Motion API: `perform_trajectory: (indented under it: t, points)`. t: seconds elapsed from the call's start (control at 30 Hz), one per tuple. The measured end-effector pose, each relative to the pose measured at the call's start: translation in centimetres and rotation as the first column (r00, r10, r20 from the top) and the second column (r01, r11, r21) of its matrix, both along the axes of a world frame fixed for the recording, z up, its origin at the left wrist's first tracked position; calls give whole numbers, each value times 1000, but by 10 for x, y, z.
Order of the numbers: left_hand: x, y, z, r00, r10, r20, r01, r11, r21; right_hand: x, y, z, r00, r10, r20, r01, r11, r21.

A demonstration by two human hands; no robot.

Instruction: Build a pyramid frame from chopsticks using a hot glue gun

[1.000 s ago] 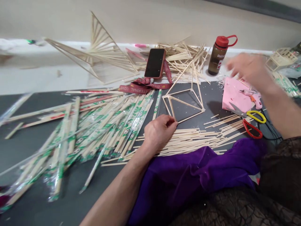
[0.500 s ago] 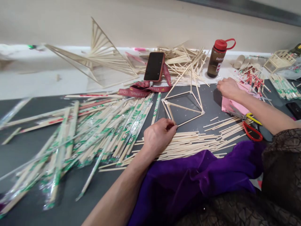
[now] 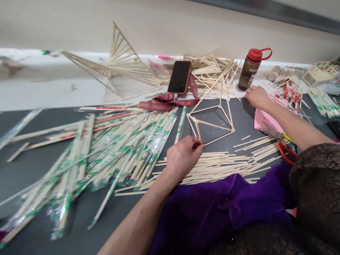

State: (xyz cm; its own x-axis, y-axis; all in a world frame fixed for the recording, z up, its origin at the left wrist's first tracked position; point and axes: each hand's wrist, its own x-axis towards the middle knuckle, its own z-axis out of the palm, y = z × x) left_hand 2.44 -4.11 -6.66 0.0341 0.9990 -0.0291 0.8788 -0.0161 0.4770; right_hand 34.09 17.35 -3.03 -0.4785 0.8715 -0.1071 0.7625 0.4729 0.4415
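Note:
With its fingertips, my left hand (image 3: 184, 152) pinches the near corner of an open frame of thin wooden sticks (image 3: 219, 137), joined at the corners and rising to a peak. Loose bare sticks (image 3: 220, 166) lie just below that hand. My right hand (image 3: 256, 97) reaches across the desk close to the base of a dark bottle with a red cap (image 3: 249, 71). Its fingers are bent together and point down; anything between them is hidden. Under the right wrist lie pink paper (image 3: 261, 120) and scissors with red and yellow handles (image 3: 287, 154).
Wrapped chopsticks (image 3: 117, 152) cover the left of the desk. A phone (image 3: 180, 77) on a red lanyard (image 3: 156, 105) lies behind the frame. Further back are a heap of sticks (image 3: 212, 71) and a larger fan-like stick model (image 3: 119, 67). Purple cloth (image 3: 212, 202) lies in front.
The view has shifted slightly, so the desk items sit further right. My right hand has moved a little left, nearer the bottle's base. My left hand keeps its pinch on the frame's corner.

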Motion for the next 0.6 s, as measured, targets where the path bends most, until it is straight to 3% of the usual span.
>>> perform_trajectory:
  t: [0.1, 0.27, 0.43, 0.53, 0.6]
  points:
    - [0, 0, 0, 1000, 18, 16, -17, 1000, -19, 4, -3, 3, 1000, 10, -21, -10, 1000, 30]
    - [-1, -1, 1, 999, 18, 26, -17, 999, -34, -4, -3, -9, 986, 146, -79, -151, 987, -59]
    - [-2, 0, 0, 999, 20, 47, -19, 999, -30, 13, -3, 1, 998, 61, 3, -61, 998, 2]
    - [-2, 0, -1, 998, 10, 59, -9, 1000, -19, 23, -7, 6, 998, 13, -61, -9, 999, 53]
    - [-2, 0, -1, 998, 14, 62, -13, 1000, -22, 22, -11, 3, 991, 48, -126, -49, 999, -4]
